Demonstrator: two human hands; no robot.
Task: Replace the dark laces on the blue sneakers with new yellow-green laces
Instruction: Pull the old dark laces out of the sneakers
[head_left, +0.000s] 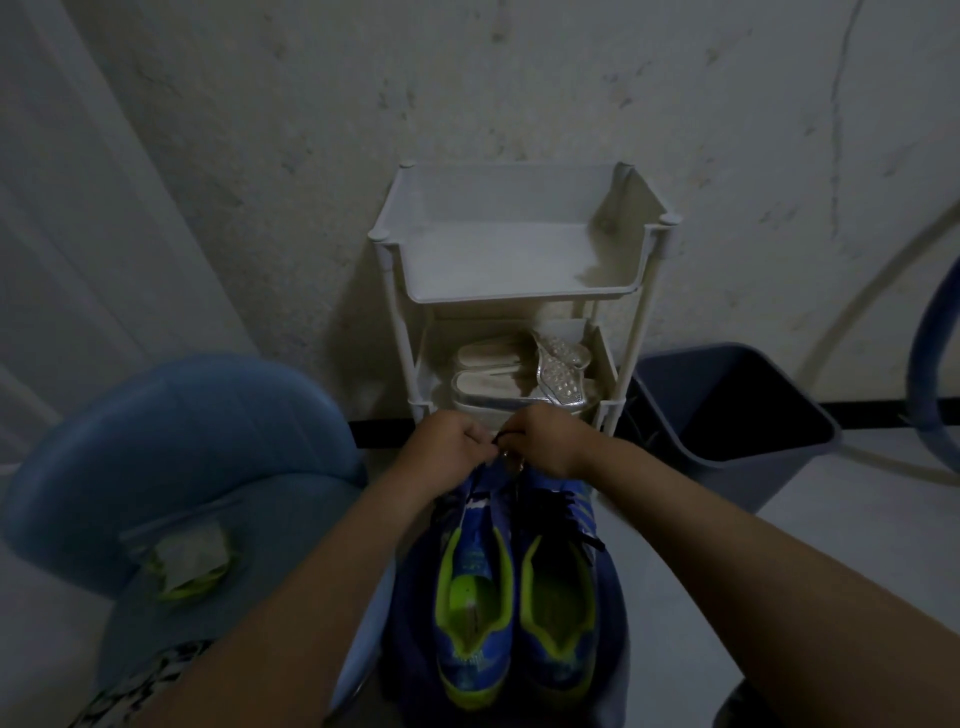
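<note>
1. Looking down in the head view, we see both hands meet over the toe end of the blue sneakers (475, 592). The left hand (447, 449) and right hand (545, 441) sit almost knuckle to knuckle, fingers curled, each pinching the dark lace (500, 435) between them.
2. Just below the grip, nearer to us, the sneakers lie side by side, heels toward us, with yellow-green linings showing. More dark lace trails across the shoe under the right hand.
3. Well left of the grip and lower, the yellow-green laces (189, 564) rest in a pale wrapper on a blue stool (171, 447).
4. Just beyond the grip stands a white rack (514, 291) with pale sandals (488, 376) on its lower shelf. Right of the grip, a grey bin (727, 415) stands on the floor.
</note>
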